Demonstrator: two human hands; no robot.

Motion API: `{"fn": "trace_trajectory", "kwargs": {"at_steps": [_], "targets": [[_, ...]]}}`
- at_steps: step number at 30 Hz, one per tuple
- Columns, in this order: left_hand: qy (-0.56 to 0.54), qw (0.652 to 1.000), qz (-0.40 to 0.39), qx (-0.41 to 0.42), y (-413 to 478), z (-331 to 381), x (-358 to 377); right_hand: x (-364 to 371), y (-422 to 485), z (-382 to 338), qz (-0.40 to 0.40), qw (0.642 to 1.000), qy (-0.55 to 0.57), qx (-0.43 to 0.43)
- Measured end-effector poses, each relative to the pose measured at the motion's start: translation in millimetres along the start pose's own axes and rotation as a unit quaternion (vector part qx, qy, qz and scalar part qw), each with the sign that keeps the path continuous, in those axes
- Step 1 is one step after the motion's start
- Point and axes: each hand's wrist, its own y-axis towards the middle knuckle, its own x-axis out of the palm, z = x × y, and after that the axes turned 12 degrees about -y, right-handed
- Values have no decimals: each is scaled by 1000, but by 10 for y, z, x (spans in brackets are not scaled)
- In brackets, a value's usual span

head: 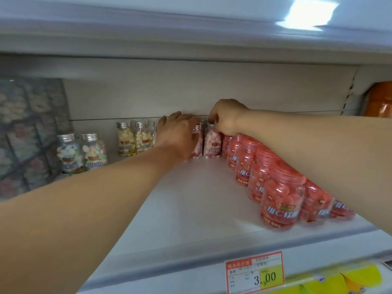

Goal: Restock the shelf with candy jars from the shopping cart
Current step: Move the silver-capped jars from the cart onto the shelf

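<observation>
Far back on the shelf (191,198), close to the rear wall, the right hand (227,119) pinches the silver lid of a pink candy jar (212,143) with curled fingertips. This jar stands upright on the board. Just left of it stands a second pink jar (197,145), half hidden by the left hand (178,136). The fingers of that hand are stretched out and rather spread, pointing to the rear wall; whether the thumb touches the second jar, I cannot tell.

On the right side a row of red jars (282,200) runs from the front edge back to the pink candy jar and stands tight against it. The right forearm passes directly over this row. Left of the left hand stand two yellow candy jars (135,139), and further left, nearer to the front, two pastel candy jars (81,153). Blurred wrapped packs (27,134) fill the left end, and an orange pack (379,100) shows at the far right. A price tag (254,272) reading 3.00 sits on the front rail.
</observation>
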Motion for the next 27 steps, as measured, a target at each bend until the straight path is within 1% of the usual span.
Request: {"fn": "trace_trajectory", "kwargs": {"at_steps": [5, 11, 14, 16, 18, 20, 23, 27], "targets": [[-3, 998, 66, 0, 72, 57, 16, -18, 30, 26, 2, 1000, -3, -9], [-19, 995, 100, -22, 80, 87, 27, -50, -3, 84, -22, 1000, 14, -13], [4, 996, 82, -20, 65, 78, 8, -59, -30, 91, -36, 999, 32, -17], [2, 996, 84, -24, 14, 33, -39, -94, -71, 87, -38, 997, 55, -26], [-2, 995, 97, -32, -60, -46, -95, -140, -119, 80, -25, 995, 90, -41], [1, 995, 85, -45, -143, -135, -152, -170, -152, 47, -13, 992, 112, -59], [7, 996, 45, -72, -248, -227, -222, -167, -171, -25, -23, 992, 99, -75], [-7, 995, 38, -92, -340, -299, -262, -144, -190, -100, -12, 993, 94, -76]]}}
